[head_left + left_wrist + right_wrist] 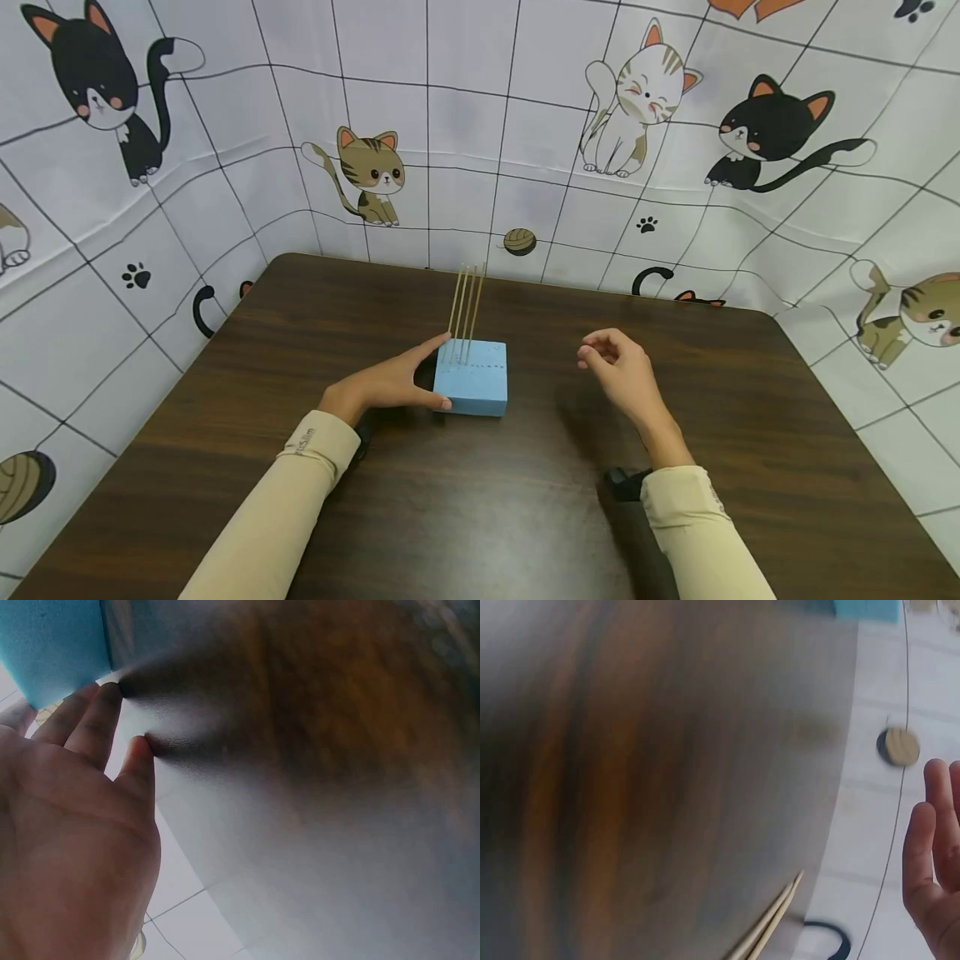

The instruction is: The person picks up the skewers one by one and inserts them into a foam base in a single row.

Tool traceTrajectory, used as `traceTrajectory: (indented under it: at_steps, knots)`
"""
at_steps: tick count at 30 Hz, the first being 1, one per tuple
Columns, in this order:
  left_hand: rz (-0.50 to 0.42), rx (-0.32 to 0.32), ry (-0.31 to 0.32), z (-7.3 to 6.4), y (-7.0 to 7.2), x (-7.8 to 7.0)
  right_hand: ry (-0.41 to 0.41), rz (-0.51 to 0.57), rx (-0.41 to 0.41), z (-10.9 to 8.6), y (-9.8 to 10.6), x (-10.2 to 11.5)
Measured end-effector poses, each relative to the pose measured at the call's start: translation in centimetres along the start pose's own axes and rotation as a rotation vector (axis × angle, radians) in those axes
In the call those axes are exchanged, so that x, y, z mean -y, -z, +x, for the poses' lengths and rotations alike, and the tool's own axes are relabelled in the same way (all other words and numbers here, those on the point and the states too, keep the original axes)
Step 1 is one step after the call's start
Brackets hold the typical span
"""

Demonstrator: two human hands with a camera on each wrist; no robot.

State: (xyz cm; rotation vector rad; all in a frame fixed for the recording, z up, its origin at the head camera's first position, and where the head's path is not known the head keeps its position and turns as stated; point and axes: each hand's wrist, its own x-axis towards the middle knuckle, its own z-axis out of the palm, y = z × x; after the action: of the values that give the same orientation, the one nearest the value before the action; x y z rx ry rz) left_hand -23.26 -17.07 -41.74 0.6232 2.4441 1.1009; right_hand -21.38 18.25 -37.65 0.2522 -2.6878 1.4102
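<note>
One blue block (480,379), “Slim” on cuff (321,446)

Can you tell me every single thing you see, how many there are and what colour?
Block: one, light blue, mid-table
Thin sticks: four, tan, standing in the block
Pointed stick ends: two, tan, bottom of right wrist view; unclear if held
Table: one, dark brown, under the block
Backdrop: one, white, around the table
Printed cats: several, black, brown, white, on backdrop
Yarn balls: two, brown-black, on backdrop
Paw prints: three, black, on backdrop
Sleeves: two, cream, on forearms
Left hand: one, bare, gripping block
Right hand: one, bare, right of block
</note>
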Motion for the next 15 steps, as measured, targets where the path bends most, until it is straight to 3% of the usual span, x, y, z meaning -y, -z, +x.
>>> traceTrajectory:
  at_steps: [6,15]
  knots:
    - [-0.003,0.007,0.002,0.0,0.1,-0.1,-0.087,-0.089,-0.009,-1.1,2.9,-2.1]
    - [-0.004,0.004,0.005,0.0,0.0,-0.2,-0.221,-0.248,0.118,-2.4,5.9,-4.3]
